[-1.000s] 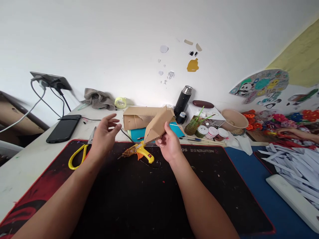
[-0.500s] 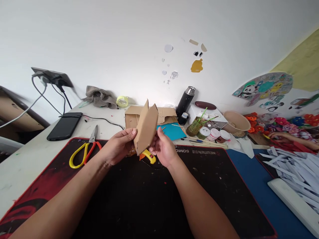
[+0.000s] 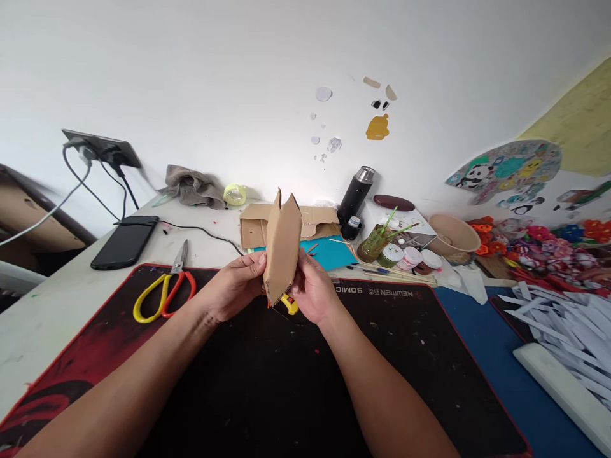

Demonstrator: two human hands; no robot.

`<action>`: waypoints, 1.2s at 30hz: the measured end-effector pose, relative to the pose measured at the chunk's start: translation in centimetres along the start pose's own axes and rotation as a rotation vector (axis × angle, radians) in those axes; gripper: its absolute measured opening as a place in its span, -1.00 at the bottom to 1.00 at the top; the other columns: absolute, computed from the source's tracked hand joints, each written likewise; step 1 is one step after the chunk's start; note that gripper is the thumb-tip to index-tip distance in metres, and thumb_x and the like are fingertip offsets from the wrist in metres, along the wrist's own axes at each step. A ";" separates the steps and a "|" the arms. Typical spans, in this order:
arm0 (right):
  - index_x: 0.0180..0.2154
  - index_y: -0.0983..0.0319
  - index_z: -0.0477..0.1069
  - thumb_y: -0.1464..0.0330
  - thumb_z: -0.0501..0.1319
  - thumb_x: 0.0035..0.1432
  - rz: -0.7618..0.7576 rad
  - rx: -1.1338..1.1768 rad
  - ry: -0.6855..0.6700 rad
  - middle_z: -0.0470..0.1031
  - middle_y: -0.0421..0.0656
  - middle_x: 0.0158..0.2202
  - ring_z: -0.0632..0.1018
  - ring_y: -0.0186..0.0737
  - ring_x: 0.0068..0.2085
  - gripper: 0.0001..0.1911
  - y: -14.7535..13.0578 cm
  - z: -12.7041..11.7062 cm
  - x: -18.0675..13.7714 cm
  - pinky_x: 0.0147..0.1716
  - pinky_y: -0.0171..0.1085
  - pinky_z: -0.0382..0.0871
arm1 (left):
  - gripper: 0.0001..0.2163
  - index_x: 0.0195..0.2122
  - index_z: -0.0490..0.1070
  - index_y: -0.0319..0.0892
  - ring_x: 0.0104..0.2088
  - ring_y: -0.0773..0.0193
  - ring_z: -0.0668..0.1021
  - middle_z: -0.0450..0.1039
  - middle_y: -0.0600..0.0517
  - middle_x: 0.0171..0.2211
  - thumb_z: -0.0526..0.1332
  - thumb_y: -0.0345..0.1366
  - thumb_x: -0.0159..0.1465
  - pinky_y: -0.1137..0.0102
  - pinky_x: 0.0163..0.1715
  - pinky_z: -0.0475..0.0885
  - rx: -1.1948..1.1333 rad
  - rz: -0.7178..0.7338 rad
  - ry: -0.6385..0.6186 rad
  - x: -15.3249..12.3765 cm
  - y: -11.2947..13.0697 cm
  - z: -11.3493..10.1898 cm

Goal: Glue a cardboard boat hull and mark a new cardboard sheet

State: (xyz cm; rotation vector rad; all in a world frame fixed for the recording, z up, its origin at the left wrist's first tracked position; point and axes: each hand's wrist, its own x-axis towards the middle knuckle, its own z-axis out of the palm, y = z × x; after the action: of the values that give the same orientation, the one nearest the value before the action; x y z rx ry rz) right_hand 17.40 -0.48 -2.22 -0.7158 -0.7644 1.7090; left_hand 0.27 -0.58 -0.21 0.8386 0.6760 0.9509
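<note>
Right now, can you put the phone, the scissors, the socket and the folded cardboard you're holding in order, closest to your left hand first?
From the left hand, in the head view:
1. Folded cardboard: held in it.
2. Scissors: just to its left.
3. Phone: farther left.
4. Socket: beyond the phone, higher up.

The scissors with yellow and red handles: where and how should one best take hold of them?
Probably by the yellow loop and red loop, coming from the near side: both lie at that end, while the blades point away.
</note>
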 end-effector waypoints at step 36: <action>-0.42 0.17 0.40 -0.19 0.52 0.05 -0.096 -0.137 0.123 0.26 -0.35 -0.58 0.26 -0.42 -0.59 -0.39 -0.4 0.1 -0.1 -0.68 -0.40 0.07 | -0.57 -0.28 0.65 -0.18 -0.39 0.11 0.67 0.65 -0.08 -0.39 0.63 0.07 0.08 0.36 -0.42 0.56 0.043 0.043 0.091 0.0 0.1 -0.4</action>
State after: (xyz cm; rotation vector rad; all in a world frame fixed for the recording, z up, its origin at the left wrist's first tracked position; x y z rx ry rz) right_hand 17.60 -0.51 -1.82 -0.8559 -0.8220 1.5224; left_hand -0.13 -0.36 -0.31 0.8542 0.7615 1.0210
